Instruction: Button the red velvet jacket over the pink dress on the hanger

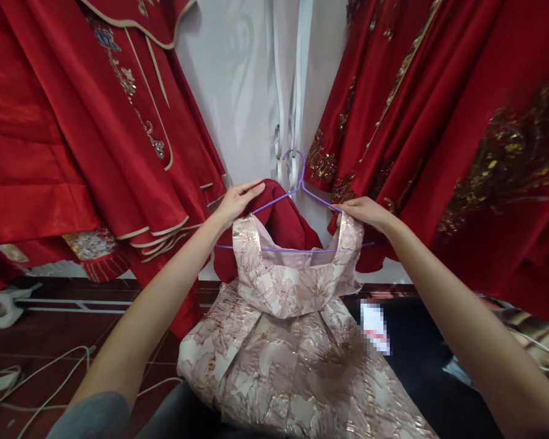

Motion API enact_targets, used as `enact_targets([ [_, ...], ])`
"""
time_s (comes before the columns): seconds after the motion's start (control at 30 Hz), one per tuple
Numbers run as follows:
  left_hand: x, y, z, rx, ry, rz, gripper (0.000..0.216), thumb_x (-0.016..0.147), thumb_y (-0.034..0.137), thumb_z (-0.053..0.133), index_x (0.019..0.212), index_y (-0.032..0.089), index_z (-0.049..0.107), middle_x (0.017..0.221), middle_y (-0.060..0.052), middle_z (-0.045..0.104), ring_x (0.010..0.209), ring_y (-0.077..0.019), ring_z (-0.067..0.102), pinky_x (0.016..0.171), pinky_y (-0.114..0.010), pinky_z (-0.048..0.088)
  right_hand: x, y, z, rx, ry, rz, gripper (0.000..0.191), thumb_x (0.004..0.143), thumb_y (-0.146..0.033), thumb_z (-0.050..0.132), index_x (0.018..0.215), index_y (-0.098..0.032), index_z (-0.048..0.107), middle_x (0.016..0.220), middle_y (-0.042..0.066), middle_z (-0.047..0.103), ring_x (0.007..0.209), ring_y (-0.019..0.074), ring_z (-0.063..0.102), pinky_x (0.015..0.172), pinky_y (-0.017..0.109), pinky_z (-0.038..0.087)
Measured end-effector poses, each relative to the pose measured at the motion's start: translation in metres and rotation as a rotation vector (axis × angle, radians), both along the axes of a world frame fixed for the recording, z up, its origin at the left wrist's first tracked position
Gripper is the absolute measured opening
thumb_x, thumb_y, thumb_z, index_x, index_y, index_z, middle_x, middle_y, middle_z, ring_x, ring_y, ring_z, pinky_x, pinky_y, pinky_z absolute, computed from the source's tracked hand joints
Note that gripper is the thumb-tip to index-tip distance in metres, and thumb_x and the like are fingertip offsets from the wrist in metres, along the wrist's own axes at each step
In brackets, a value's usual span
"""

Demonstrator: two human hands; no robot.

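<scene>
- I count at least two shiny red garments [114,140], upper left and upper right, cut off by the frame's edges.
- One pale pink dress [293,289], crinkled and floral, fills lower centre; its bottom runs out of my view.
- One thin purple hanger [302,181], centre, spans its neckline.
- Two hands: my left hand [238,201] and right hand [366,211] each grip a strap, fingertips partly hidden.

We lose the dress [297,353] past the picture's bottom edge and cannot read the blurred label [375,329] near the black surface's [432,360] far left corner.
</scene>
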State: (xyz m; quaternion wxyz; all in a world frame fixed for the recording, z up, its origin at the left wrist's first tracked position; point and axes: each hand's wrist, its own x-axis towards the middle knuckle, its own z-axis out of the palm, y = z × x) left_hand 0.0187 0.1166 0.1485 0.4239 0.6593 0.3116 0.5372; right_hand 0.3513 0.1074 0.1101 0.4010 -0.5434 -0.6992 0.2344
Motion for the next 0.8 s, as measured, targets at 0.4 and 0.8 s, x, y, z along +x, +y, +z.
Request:
enact_targets([
  [0.4, -0.012, 0.017, -0.007, -0.217, 0.099, -0.122, 0.046, 0.075, 0.031, 0.073, 0.119, 0.021, 0.064, 0.119, -0.006, 0.067, 0.113, -0.022, 0.061, 0.107, -0.039, 0.04, -0.045, 0.019, 0.019, -0.398, -0.042, 0.482, 0.071, 0.084, -0.075, 0.024, 0.084, -0.029, 0.078, 0.103, 0.007, 0.073, 0.107, 0.03, 0.062, 0.089, 0.048, 0.05],
  [0.8, -0.01, 0.021, -0.015, -0.29, 0.084, -0.18, 0.045, 0.08, 0.03, 0.068, 0.124, 0.022, 0.06, 0.12, -0.005, 0.066, 0.108, -0.0203, 0.063, 0.103, -0.035, 0.044, -0.046, 0.005, 0.03, -0.42, -0.011, 0.289, 0.073, 0.081, -0.077, 0.024, 0.09, -0.026, 0.076, 0.09, 0.012, 0.074, 0.096, 0.0327, 0.066, 0.083, 0.047, 0.052],
])
